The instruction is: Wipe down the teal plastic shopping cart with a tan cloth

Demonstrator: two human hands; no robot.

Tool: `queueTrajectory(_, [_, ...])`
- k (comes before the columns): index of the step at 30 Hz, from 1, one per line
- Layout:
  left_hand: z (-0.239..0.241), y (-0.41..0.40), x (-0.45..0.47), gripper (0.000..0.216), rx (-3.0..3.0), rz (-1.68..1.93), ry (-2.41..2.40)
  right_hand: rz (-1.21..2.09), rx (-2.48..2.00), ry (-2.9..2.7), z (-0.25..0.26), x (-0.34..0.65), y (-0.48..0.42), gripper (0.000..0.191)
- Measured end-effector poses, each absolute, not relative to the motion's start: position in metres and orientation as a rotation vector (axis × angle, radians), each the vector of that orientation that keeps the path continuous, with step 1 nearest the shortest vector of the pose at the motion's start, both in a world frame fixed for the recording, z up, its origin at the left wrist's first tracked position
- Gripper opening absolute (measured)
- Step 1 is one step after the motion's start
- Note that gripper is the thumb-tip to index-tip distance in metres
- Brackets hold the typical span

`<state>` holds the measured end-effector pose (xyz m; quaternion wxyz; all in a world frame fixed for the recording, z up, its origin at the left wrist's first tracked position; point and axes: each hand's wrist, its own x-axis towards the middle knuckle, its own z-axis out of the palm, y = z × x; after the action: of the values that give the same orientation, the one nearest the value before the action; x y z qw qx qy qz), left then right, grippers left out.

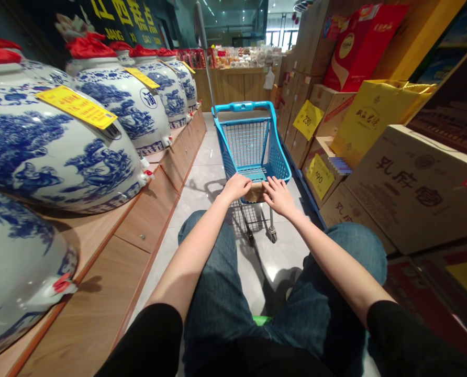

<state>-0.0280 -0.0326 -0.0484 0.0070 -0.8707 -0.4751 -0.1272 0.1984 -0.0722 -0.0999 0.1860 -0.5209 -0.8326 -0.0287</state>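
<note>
A small blue shopping cart point(284, 163) with a grey mesh panel stands in the aisle just beyond my knees. My left hand point(235, 189) is closed over the left part of its near rim, the fingers bent and pressed together. On the right part of that rim lies my right hand point(279, 198), its fingers spread and the tips pointing left. Between the two hands is a plain brown panel or piece point(254, 192) against the rim; I cannot tell if it is fixed there. The undersides of both hands are hidden.
Large blue-and-white jars point(115, 94) with red cloth tops line a wooden ledge point(147, 225) on the left. Cardboard cartons point(418, 178) and a yellow bag point(369, 118) are stacked on the right. A thin pole point(208, 68) rises by the cart. A goods-covered counter point(233, 86) stands behind.
</note>
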Motion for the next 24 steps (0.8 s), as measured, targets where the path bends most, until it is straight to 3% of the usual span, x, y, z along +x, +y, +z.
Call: queueTrajectory(24, [-0.048,-0.034,-0.027,0.039,-2.737,-0.398,-1.478,-0.102,-1.375,-2.355,-0.113,0.194,-0.07,0.066])
